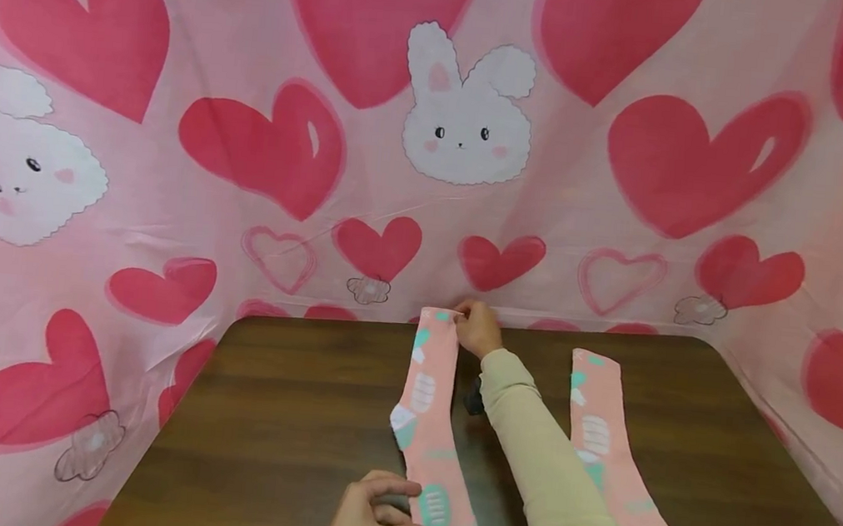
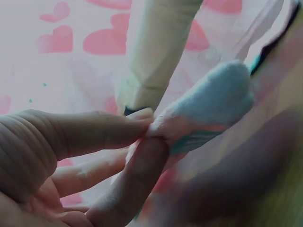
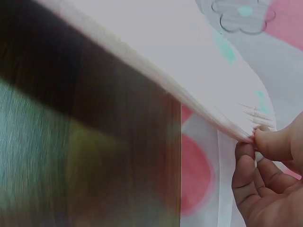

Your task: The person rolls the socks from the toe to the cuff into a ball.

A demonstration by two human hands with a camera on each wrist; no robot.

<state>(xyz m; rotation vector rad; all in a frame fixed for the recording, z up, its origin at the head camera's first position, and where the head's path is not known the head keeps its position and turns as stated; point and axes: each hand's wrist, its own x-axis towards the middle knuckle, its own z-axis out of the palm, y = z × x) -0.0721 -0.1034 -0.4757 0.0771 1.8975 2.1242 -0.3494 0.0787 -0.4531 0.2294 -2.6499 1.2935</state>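
Note:
A pink sock [image 1: 432, 414] with mint and white patches is stretched lengthwise over the table. My right hand [image 1: 479, 328] pinches the corner of its cuff at the far end; the right wrist view shows thumb and fingertips closed on the cuff edge [image 3: 246, 127]. Near the toe, my left hand [image 1: 377, 516] pinches the sock's side edge between thumb and finger, and the white toe [image 2: 218, 94] points away from that hand in the left wrist view. A matching second sock [image 1: 619, 447] lies to the right, partly covered by my right forearm.
The dark wooden table [image 1: 289, 402] has rounded far corners. Behind it hangs a pink cloth [image 1: 367, 200] printed with hearts and bunny faces, close to the far edge. A cream sleeve [image 1: 547, 466] crosses between the two socks.

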